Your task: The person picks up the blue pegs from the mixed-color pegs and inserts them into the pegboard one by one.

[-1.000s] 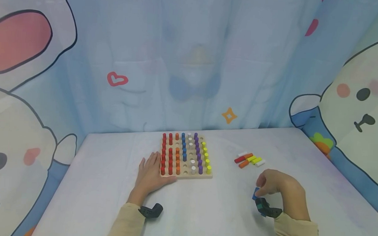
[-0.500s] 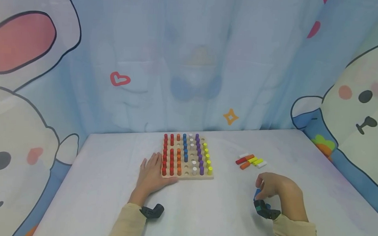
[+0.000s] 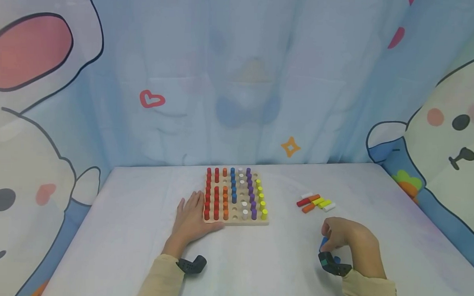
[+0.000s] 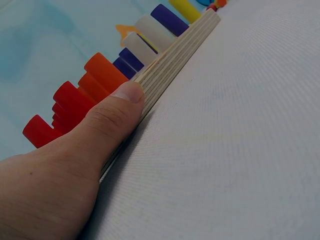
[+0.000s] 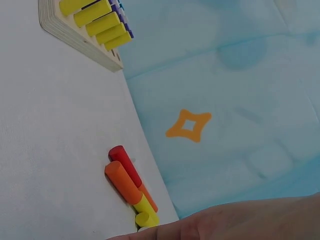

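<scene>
A wooden peg board [image 3: 236, 220] stands mid-table with rows of red, orange, blue, white, purple and yellow pegs and some bare holes. My left hand [image 3: 190, 218] lies flat on the cloth against the board's left front corner; in the left wrist view the thumb [image 4: 120, 107] presses the board's edge [image 4: 175, 52]. My right hand [image 3: 345, 236] is curled near the front right, fingers pinching a blue peg [image 3: 323, 243] just above the table. Its fingers are hidden in the right wrist view.
A loose pile of pegs [image 3: 315, 202], red, orange, yellow and white, lies right of the board; the right wrist view shows the same pile [image 5: 130, 182]. A cartoon-print blue curtain [image 3: 239, 78] closes the back and sides. The table's right edge [image 3: 434, 224] runs diagonally.
My right hand has drawn slightly toward me and lowered, still holding the blue peg. The left hand has stayed on the board's corner.
</scene>
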A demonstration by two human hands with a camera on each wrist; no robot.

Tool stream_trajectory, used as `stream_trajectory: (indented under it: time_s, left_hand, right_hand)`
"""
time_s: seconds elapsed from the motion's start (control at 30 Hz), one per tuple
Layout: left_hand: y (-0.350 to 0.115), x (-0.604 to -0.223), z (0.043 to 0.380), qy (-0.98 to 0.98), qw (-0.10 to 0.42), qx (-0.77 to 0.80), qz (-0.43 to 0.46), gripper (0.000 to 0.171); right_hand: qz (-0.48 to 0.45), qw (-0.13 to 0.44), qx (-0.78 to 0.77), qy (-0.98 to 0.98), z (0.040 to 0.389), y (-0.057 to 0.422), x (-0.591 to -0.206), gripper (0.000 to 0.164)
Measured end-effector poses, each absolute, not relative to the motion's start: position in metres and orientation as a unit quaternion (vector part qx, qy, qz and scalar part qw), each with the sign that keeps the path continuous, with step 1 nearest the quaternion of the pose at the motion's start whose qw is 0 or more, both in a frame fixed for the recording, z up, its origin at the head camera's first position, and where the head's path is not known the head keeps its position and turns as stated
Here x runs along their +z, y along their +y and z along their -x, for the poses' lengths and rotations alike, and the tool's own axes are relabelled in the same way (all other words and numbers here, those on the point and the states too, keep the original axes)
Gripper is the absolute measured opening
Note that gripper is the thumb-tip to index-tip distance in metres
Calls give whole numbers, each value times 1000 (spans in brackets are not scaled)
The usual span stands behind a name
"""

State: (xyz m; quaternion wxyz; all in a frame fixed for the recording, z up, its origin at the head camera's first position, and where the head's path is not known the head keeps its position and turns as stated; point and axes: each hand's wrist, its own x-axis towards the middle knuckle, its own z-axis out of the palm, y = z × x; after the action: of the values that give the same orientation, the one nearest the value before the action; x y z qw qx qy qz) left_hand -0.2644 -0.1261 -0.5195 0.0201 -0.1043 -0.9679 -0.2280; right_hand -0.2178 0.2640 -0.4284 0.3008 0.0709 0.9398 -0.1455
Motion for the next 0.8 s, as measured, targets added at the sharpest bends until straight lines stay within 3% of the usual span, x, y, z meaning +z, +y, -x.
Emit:
stream_trajectory:
  time_s: [0.53, 0.8]
  left_hand:
    - [-127, -522, 266, -967, 24, -231, 106, 120]
    - [-126, -523, 267, -968, 27, -226, 105, 120]
  right_hand:
    - [-68, 271, -148, 948, 221, 264, -432, 52]
    - [-56, 239, -138, 960, 222, 257, -434, 45]
